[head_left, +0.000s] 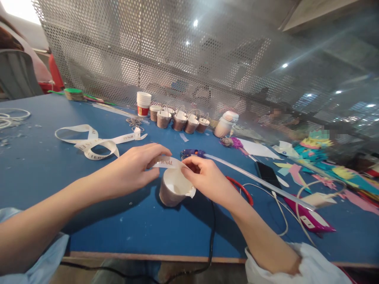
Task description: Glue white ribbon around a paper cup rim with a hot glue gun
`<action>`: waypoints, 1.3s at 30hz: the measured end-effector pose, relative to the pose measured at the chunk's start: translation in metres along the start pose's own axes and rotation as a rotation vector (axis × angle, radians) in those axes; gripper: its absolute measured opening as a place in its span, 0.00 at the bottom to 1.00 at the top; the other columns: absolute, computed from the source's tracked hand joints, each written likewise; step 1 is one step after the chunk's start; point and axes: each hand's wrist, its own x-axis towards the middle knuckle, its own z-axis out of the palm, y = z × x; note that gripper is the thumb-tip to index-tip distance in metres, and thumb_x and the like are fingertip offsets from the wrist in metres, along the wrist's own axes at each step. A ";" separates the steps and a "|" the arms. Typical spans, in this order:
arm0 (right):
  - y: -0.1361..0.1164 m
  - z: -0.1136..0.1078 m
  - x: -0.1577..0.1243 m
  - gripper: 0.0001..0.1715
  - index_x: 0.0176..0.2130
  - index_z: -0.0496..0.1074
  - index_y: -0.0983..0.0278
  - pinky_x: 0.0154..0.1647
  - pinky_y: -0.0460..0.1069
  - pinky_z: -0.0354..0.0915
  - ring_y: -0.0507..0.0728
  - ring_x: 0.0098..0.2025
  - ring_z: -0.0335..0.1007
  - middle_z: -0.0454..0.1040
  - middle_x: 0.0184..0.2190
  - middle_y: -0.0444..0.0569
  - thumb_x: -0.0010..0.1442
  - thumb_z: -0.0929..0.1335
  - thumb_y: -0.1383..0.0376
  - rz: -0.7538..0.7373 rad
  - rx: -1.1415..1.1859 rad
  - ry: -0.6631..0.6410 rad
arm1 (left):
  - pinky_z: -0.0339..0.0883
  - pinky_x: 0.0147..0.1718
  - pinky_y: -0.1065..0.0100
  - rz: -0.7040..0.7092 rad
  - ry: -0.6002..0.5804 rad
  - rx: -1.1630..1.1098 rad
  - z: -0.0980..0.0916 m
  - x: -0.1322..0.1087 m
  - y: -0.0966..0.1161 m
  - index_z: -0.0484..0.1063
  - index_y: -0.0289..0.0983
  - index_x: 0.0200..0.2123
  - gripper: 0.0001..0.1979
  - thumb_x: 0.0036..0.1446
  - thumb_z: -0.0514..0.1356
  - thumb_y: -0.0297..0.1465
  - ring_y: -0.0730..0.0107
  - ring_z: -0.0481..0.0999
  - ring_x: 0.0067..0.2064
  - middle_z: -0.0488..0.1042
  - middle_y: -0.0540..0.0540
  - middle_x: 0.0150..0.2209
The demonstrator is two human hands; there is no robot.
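— What stands behind the blue table (35,169)?
— A perforated metal screen (177,51) along its far edge, with round lights (195,23) glinting through.
— And left?
— A grey chair (16,75) past the far left corner, bright daylight (17,8) above.

Stacked paper cups (143,103) beside a row of brown cups (179,120); dark phone (268,174) lies right
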 end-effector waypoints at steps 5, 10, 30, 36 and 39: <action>0.003 0.002 0.000 0.11 0.36 0.74 0.64 0.33 0.47 0.64 0.54 0.34 0.72 0.78 0.33 0.46 0.62 0.65 0.61 -0.012 0.013 0.003 | 0.60 0.30 0.71 0.071 0.052 -0.111 0.010 0.012 0.007 0.76 0.38 0.36 0.11 0.55 0.54 0.33 0.71 0.67 0.30 0.73 0.48 0.33; 0.004 0.001 0.001 0.16 0.36 0.74 0.65 0.31 0.46 0.61 0.53 0.33 0.69 0.76 0.31 0.46 0.63 0.64 0.56 -0.018 0.004 0.016 | 0.57 0.27 0.71 0.037 0.065 -0.230 0.017 0.026 0.011 0.76 0.38 0.36 0.11 0.54 0.55 0.32 0.73 0.64 0.28 0.72 0.51 0.28; 0.045 -0.030 -0.022 0.16 0.43 0.73 0.65 0.38 0.50 0.65 0.58 0.35 0.73 0.78 0.35 0.50 0.62 0.65 0.57 0.121 -0.410 0.246 | 0.57 0.26 0.72 -0.078 0.038 -0.317 0.021 0.030 0.005 0.77 0.37 0.37 0.13 0.53 0.59 0.39 0.73 0.64 0.27 0.70 0.52 0.26; 0.057 -0.016 0.019 0.18 0.42 0.76 0.63 0.36 0.51 0.65 0.61 0.35 0.74 0.80 0.34 0.50 0.60 0.65 0.56 0.124 -0.368 0.162 | 0.61 0.31 0.71 -0.050 -0.039 -0.334 0.018 0.021 -0.001 0.76 0.38 0.41 0.13 0.54 0.58 0.35 0.70 0.70 0.34 0.76 0.50 0.35; 0.058 -0.010 0.023 0.16 0.40 0.76 0.65 0.37 0.52 0.65 0.61 0.36 0.73 0.79 0.33 0.51 0.57 0.66 0.58 0.157 -0.354 0.194 | 0.61 0.32 0.70 -0.041 -0.049 -0.328 0.019 0.018 -0.003 0.75 0.38 0.42 0.14 0.54 0.57 0.35 0.69 0.70 0.35 0.76 0.49 0.37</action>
